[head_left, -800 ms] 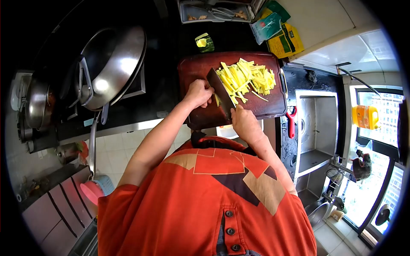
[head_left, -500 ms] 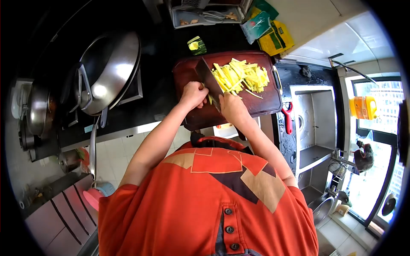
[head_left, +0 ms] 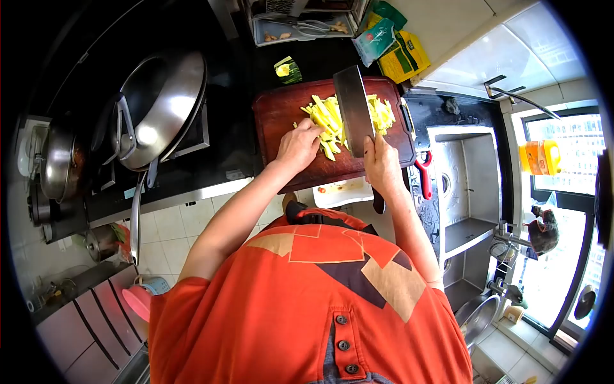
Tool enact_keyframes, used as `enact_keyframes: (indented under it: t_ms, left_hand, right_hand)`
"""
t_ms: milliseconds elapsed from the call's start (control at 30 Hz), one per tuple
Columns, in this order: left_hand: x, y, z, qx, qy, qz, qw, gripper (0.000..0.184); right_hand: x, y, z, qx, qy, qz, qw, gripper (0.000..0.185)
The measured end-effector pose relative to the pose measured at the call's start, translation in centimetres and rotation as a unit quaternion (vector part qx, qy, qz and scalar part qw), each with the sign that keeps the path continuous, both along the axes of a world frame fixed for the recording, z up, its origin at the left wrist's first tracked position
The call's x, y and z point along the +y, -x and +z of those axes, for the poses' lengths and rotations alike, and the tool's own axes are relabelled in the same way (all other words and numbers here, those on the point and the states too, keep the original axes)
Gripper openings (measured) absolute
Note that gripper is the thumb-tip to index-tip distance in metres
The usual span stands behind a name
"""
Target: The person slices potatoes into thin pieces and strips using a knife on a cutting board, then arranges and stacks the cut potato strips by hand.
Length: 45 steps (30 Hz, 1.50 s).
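A dark red cutting board [head_left: 274, 121] carries a pile of pale yellow-green strips [head_left: 327, 115]. My right hand [head_left: 382, 165] is closed on the handle of a wide cleaver [head_left: 353, 105], whose blade lies over the middle of the pile and hides part of it. At the pile's left side, my left hand [head_left: 299, 146] touches the strips, its fingers bent together; whether it grips any cannot be made out. Behind the board sits a short piece of green-skinned vegetable [head_left: 288, 70].
A large wok [head_left: 167, 102] rests on the stove at left. Right of the board are a red peeler [head_left: 424, 174] and a steel sink [head_left: 476, 166]. Food packets [head_left: 404, 57] and a tray [head_left: 300, 29] stand behind. A white container [head_left: 342, 194] is below the board's front edge.
The cleaver has moved right, from the left side of the pile to over its middle, with my right hand. My left hand has shifted right, onto the strips' left edge.
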<state>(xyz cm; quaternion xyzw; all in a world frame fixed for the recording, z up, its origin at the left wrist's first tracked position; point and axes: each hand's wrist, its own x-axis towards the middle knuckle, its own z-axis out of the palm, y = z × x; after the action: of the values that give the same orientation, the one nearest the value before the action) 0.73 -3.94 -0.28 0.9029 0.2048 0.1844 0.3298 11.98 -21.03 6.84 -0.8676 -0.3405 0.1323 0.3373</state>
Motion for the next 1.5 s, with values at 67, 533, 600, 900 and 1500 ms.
enact_keyframes:
  t_ms: [67,533,600,900,1500]
  left_hand:
    - [0.4,-0.5,-0.2,0.023,-0.045,-0.050,0.997,0.016]
    - [0.8,0.8,0.1,-0.008,0.014,-0.160,0.987,0.021]
    - [-0.1,0.8,0.0,0.004,-0.063,-0.217,0.974,0.017]
    - [-0.4,-1.3,2.4,0.121,-0.201,-0.296,0.926,0.012]
    - [6.2,1.8,4.9,0.210,0.358,-0.111,0.903,0.021]
  right_hand:
    - [-0.4,0.0,-0.1,0.010,-0.003,-0.005,1.000,0.029]
    - [-2.2,0.1,-1.2,-0.002,0.007,0.025,1.000,0.024]
    - [-2.2,0.0,-1.3,-0.001,0.009,0.026,1.000,0.024]
    - [-2.1,0.3,-1.1,-0.004,0.014,0.033,0.999,0.024]
    - [-1.9,1.7,-0.3,0.049,0.001,0.043,0.998,0.023]
